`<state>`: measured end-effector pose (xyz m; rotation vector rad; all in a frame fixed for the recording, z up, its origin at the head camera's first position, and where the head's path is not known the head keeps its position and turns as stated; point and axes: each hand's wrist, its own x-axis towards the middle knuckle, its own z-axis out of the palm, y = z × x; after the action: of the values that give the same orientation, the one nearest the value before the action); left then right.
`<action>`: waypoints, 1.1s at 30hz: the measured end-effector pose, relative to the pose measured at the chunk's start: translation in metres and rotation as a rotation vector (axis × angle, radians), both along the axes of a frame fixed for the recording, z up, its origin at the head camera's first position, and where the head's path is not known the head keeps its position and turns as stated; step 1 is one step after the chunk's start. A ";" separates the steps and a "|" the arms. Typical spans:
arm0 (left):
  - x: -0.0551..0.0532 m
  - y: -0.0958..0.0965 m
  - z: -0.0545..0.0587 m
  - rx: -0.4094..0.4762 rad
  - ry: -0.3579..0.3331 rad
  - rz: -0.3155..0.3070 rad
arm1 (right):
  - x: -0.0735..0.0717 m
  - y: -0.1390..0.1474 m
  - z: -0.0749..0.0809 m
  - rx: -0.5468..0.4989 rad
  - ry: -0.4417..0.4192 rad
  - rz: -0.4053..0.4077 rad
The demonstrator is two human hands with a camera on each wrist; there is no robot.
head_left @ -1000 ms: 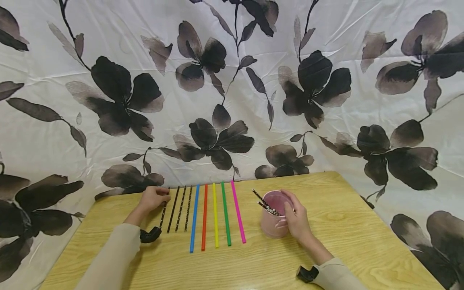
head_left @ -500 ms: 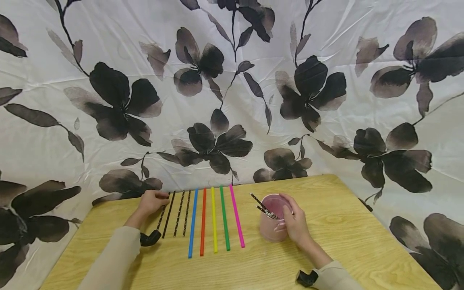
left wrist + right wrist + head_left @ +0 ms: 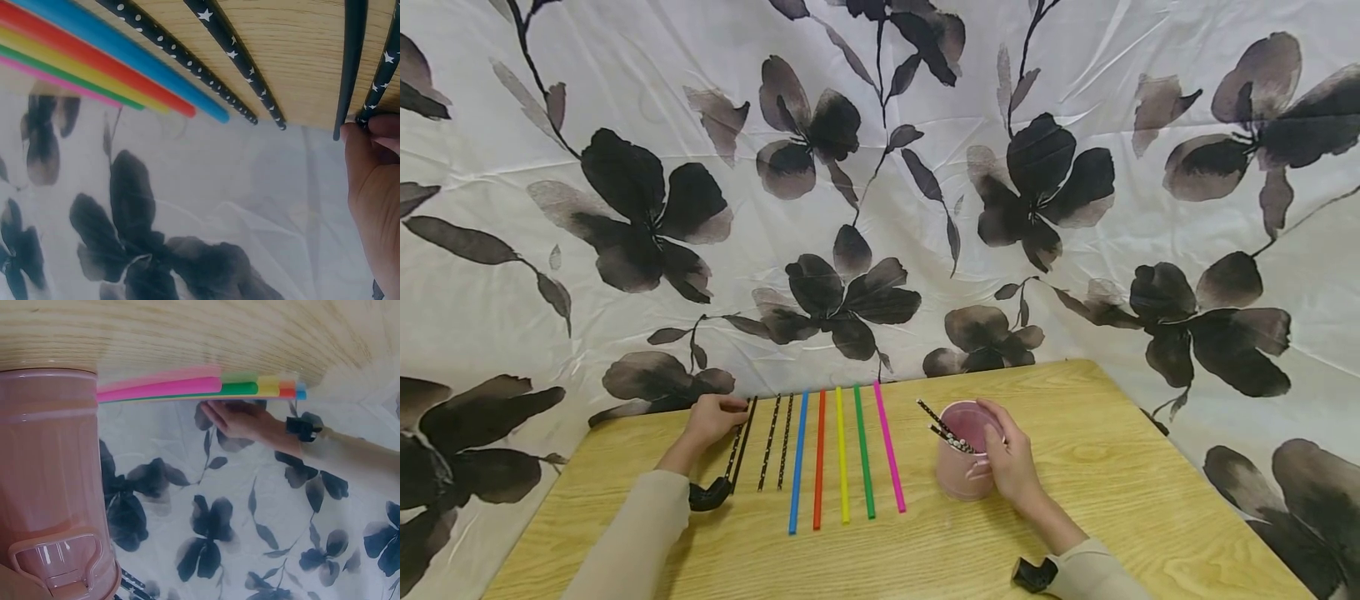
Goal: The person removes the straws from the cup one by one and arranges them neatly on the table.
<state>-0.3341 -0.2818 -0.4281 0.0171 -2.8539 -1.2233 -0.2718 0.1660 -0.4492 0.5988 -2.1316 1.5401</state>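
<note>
At the far left of the row, my left hand pinches the far end of a black straw with white stars. A plain black straw lies close beside it, its tip right at my fingers in the left wrist view. My right hand grips the side of a pink cup standing on the table, near its handle. Several black straws with white patterns lean out of the cup's left side. Part of the left-hand straw is hidden by the wrist strap.
Right of the plain black straw lie another starred straw and a dotted one. Then come blue, red, yellow, green and pink straws. A floral cloth hangs behind the wooden table.
The plain black straw has slid left, up against the starred straw at my left hand. My right hand stays on the cup. The head view has shifted slightly.
</note>
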 end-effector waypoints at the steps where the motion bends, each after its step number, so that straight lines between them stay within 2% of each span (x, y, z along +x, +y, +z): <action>1: -0.018 -0.018 -0.023 0.024 -0.014 -0.015 | 0.000 0.000 0.000 0.002 0.000 -0.002; 2: -0.030 -0.031 -0.038 0.048 -0.008 -0.039 | 0.000 0.000 0.000 0.001 0.001 -0.002; 4: -0.044 -0.040 -0.057 0.043 0.017 0.003 | 0.000 -0.001 0.000 0.002 0.001 -0.003; 6: -0.046 -0.039 -0.062 0.034 0.025 0.047 | 0.000 -0.001 0.000 0.002 0.002 -0.002; 7: -0.047 -0.040 -0.062 0.030 0.028 0.042 | 0.000 -0.002 0.000 0.002 0.001 0.000; 13: -0.040 -0.040 -0.057 0.065 0.007 0.044 | 0.001 -0.003 0.000 -0.005 -0.006 0.005; 18: -0.038 -0.046 -0.058 0.046 0.054 0.062 | 0.000 -0.002 -0.003 -0.027 -0.024 0.026; 22: -0.033 -0.044 -0.052 0.126 0.082 0.033 | -0.012 0.004 -0.018 -0.022 -0.013 0.015; 25: -0.027 -0.037 -0.043 0.187 0.127 -0.011 | -0.020 0.008 -0.028 -0.018 -0.006 0.001; 27: -0.020 -0.029 -0.035 0.192 0.173 -0.036 | -0.020 0.008 -0.028 -0.013 -0.007 -0.006; 30: -0.007 -0.011 -0.023 0.213 0.233 -0.073 | -0.020 0.008 -0.028 -0.009 -0.013 -0.017; 33: 0.005 0.010 -0.013 0.270 0.252 -0.113 | -0.019 0.007 -0.028 -0.012 -0.026 -0.021</action>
<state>-0.3293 -0.2715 -0.4410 -0.2734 -2.4890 -1.5038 -0.2909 0.1732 -0.4775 0.5541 -2.1401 1.5564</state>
